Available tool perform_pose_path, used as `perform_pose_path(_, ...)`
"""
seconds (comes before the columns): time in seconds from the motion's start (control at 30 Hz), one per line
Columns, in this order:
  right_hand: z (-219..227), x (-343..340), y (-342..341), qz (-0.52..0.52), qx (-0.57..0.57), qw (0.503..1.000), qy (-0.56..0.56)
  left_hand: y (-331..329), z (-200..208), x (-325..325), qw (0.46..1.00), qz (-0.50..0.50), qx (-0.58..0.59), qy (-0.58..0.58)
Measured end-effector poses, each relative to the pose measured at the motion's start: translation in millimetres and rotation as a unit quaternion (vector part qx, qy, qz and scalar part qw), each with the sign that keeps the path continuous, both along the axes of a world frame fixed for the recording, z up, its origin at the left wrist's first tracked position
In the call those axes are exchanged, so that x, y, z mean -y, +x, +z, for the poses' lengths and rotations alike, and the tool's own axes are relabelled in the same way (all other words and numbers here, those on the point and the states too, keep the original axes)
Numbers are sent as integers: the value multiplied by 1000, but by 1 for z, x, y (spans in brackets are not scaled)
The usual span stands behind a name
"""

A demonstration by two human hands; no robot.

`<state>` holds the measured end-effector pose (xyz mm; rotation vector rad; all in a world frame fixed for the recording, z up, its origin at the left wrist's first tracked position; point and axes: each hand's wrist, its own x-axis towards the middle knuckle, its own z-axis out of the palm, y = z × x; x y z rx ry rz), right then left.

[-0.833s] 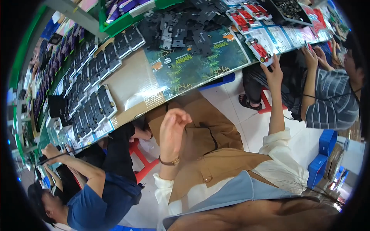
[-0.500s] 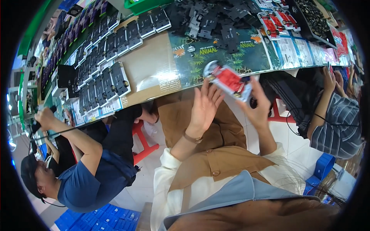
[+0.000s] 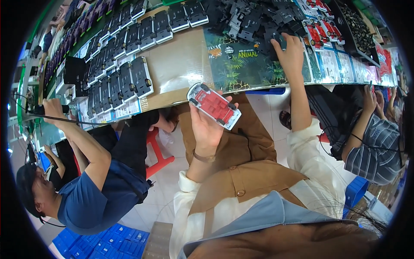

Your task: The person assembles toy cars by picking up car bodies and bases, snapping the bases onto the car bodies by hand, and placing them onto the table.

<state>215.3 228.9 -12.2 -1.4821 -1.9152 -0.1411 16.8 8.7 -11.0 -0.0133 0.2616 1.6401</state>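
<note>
Cradling the red-and-white car body (image 3: 214, 104) near the surface (image 3: 174, 64), the partly curled left hand (image 3: 208, 127) is risking a slip should it tip, while the spread right hand (image 3: 289, 54) is reaching among black plates (image 3: 252, 26), any grip unclear.

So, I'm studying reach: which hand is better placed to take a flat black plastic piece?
Probably the right hand: it's beside the flat black plastic pieces; the left hand holds a red and white toy car body.

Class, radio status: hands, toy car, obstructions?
Left hand holding toy car, red side up. Right hand at black parts pile. Nothing visible blocking either.
</note>
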Motion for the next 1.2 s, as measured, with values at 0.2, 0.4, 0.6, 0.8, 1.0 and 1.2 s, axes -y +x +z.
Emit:
perform_pose_path(0.2,14,15,8,88,-232,950,-192,-11,-2,16,1000,2,-1,-20)
perform_pose_path(0.4,9,52,-15,347,-115,922,-128,-17,1,21,1000,2,0,-20)
perform_pose_path(0.6,1,47,-9,348,-16,935,-63,-17,-6,29,1000,-14,22,-4)
perform_pose_path(0.8,21,88,-32,207,51,975,-61,-14,-5,29,999,-14,10,-47)
perform_pose_path(1.0,6,94,-27,214,79,970,-84,-14,-8,30,999,-16,-1,-44)
perform_pose_path(1.2,6,70,-13,233,-207,905,-289,-15,-6,31,999,-25,34,-21)
